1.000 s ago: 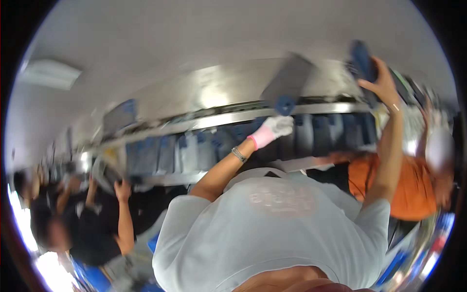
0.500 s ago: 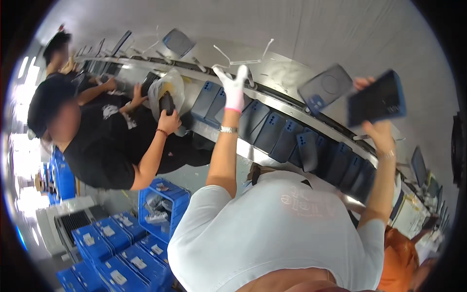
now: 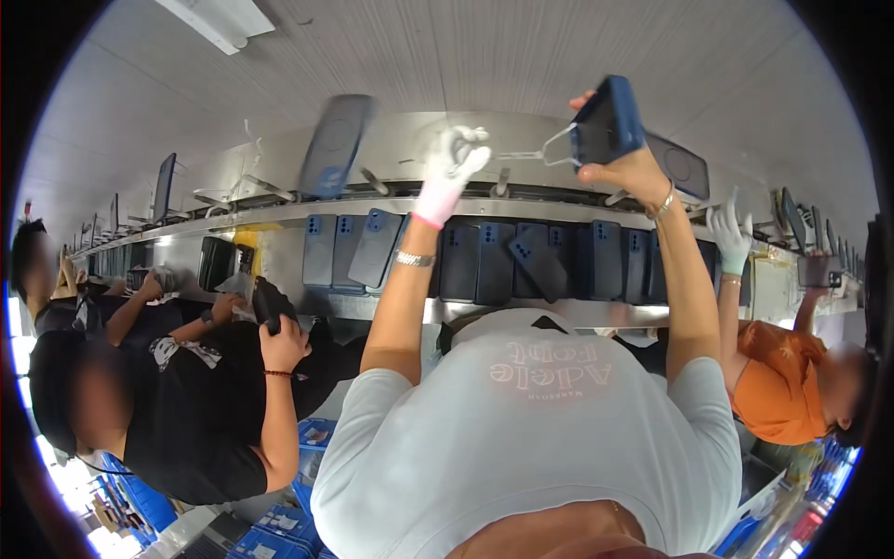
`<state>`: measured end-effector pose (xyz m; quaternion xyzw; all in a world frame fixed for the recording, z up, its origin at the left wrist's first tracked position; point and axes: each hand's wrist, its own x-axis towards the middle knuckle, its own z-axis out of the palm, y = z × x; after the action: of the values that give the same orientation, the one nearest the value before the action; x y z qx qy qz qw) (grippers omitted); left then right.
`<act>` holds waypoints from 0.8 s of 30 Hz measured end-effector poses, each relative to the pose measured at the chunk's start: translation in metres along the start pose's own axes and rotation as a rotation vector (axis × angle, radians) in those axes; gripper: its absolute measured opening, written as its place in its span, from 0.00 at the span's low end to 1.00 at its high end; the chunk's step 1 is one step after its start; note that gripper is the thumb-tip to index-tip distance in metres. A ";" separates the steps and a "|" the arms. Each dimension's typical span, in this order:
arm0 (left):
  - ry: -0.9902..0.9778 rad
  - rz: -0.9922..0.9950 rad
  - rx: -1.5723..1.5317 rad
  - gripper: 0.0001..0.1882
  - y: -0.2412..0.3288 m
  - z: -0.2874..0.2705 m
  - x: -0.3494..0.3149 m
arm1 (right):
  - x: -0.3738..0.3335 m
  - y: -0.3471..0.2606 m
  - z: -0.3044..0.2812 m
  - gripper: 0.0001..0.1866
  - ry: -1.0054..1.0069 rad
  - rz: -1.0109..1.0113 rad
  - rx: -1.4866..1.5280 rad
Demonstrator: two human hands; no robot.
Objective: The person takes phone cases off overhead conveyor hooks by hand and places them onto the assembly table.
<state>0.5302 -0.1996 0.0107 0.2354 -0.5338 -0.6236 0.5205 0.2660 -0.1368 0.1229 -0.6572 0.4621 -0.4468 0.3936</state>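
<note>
My right hand, bare, grips a dark blue phone case by its edges, held up above the conveyor line. A prong of a thin white wire hanger reaches to the case's left edge. My left hand, in a white glove with a pink cuff, has its fingers curled closed at the other end of that hanger, hiding it. Below lies a row of dark phone cases with camera holes, several overlapping. Another case hangs to the left of my left hand, and one more hangs behind my right wrist.
A metal rail with hanger posts runs across. At left, a co-worker in black holds a dark object. At right, a co-worker in orange raises a gloved hand. Blue crates stand lower left.
My view has turned and levelled. My right hand has brought the phone case left to the wire hanger. My left hand's spread fingers have closed at the hanger.
</note>
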 end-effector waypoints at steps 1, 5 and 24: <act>-0.044 -0.056 0.036 0.16 -0.002 0.015 0.006 | -0.003 -0.003 -0.005 0.56 0.011 -0.015 -0.169; -0.101 -0.042 0.254 0.19 -0.025 0.066 0.024 | 0.012 -0.005 -0.009 0.54 -0.114 -0.035 -0.620; 0.262 -0.506 0.047 0.21 -0.054 -0.031 -0.086 | -0.084 0.028 -0.174 0.40 0.404 0.116 -0.407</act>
<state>0.5645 -0.1414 -0.0708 0.4517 -0.4005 -0.6854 0.4072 0.0790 -0.0818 0.1288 -0.5928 0.6481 -0.4434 0.1786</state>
